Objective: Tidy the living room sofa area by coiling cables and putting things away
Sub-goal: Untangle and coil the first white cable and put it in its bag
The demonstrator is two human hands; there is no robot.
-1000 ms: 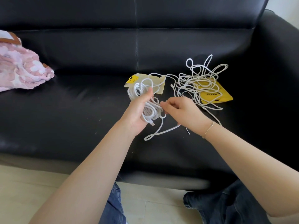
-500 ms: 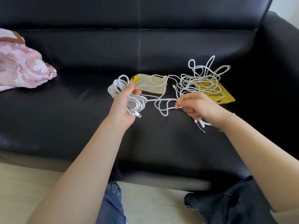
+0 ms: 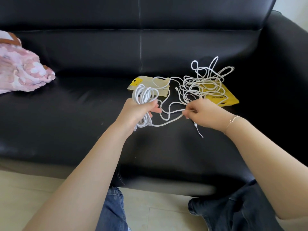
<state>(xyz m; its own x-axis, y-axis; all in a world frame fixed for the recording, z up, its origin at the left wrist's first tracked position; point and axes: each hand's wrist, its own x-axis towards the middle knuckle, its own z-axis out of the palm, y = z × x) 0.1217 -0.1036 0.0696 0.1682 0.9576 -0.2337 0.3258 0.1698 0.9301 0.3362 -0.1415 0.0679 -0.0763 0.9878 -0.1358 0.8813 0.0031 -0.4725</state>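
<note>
My left hand (image 3: 139, 112) grips the coil (image 3: 144, 95) to keep its loops; my right hand (image 3: 204, 113) pinches the cable (image 3: 168, 122), feeding slack from the tangle (image 3: 205, 80) mid-frame.

A white cable (image 3: 168, 121) is found partly coiled: a bundle of loops (image 3: 144, 95) is held upright above the black sofa seat (image 3: 83, 114). One strand is stretched rightward from the bundle. The remainder lies in a loose tangle (image 3: 206, 80) across a yellow packet (image 3: 223, 99) on the seat.

Black leather sofa (image 3: 83, 114), pale tiled floor (image 3: 25, 189), white wall (image 3: 296, 7) at upper right
</note>
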